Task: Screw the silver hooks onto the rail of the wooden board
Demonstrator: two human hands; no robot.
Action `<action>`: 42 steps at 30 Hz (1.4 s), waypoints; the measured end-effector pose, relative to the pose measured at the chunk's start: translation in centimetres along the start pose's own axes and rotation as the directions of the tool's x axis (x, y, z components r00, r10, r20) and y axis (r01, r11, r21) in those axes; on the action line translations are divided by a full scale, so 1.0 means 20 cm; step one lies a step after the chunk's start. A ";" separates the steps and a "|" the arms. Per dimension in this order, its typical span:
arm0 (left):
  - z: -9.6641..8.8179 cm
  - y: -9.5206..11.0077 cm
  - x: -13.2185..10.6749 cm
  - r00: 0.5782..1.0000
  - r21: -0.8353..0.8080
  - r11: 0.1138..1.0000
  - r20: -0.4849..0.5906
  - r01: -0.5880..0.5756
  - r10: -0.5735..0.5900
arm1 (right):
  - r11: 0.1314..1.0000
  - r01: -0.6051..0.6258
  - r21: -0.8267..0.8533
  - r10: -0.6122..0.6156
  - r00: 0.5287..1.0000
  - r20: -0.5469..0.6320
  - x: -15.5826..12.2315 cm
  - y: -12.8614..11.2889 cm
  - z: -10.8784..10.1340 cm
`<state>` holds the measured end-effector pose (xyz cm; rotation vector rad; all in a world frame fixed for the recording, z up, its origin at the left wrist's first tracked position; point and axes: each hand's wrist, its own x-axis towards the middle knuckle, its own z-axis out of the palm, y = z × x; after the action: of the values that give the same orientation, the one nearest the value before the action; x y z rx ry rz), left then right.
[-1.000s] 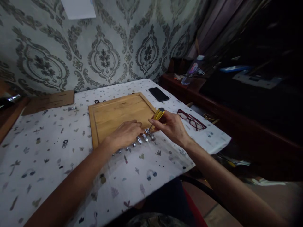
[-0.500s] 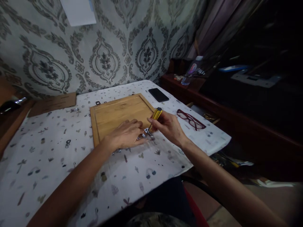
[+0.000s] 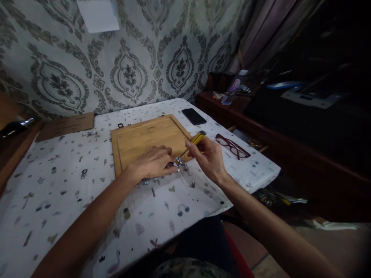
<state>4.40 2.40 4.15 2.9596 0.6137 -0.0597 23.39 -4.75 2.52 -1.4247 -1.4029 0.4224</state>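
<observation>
A framed wooden panel (image 3: 147,135), like a cabinet door, lies flat on the patterned tablecloth. At its near right edge sits a small shiny metal fitting that looks like a cabinet hinge (image 3: 181,163). My left hand (image 3: 155,161) lies over the panel's near edge, its thumb and fingertips closed at the hinge's left side. In my right hand (image 3: 207,156) is a screwdriver (image 3: 197,138) with a yellow and black handle, gripped between thumb and fingers. Its thin shaft slopes down and left to the hinge; the exact contact of the tip is too small to tell.
Beyond the panel lies a black phone (image 3: 194,116), and red-framed glasses (image 3: 232,146) are to the right. A cardboard piece (image 3: 66,127) sits at the back left. Several small metal pieces (image 3: 145,182) lie by the panel's near edge. A plastic bottle (image 3: 232,88) stands at right.
The screwdriver handle has tilted further to the right, and my right hand has turned with it. My left hand stays by the hinge with a slight shift of the fingers.
</observation>
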 end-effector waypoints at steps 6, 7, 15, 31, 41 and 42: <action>0.02 0.00 0.00 1.000 0.001 1.000 -0.022 0.006 -0.006 | 0.994 -0.100 0.050 0.103 0.994 -0.047 -0.05 -0.03 -0.06; 0.02 0.00 0.00 1.000 0.002 1.000 -0.023 0.012 -0.012 | 0.984 -0.168 0.066 0.167 0.986 0.026 -0.07 -0.01 -0.06; 0.02 0.02 0.02 0.999 0.017 0.999 -0.010 0.038 -0.038 | 0.917 -0.393 0.060 0.364 0.890 0.274 -0.18 0.09 -0.03; 0.05 0.04 0.04 0.997 -0.051 0.996 -0.028 0.076 -0.078 | 0.847 -0.515 0.133 0.430 0.810 0.399 -0.14 0.12 0.03; 0.09 0.08 0.06 0.989 -0.038 0.992 -0.083 0.122 -0.124 | 0.836 -0.532 0.132 0.435 0.790 0.431 -0.13 0.12 0.03; 0.09 0.08 0.06 0.987 -0.039 0.991 -0.091 0.127 -0.130 | 0.833 -0.537 0.137 0.438 0.789 0.430 -0.13 0.12 0.04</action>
<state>6.05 1.06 2.42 2.9006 0.8090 0.0771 23.43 -6.18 -0.86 -1.5380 -1.1941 1.2384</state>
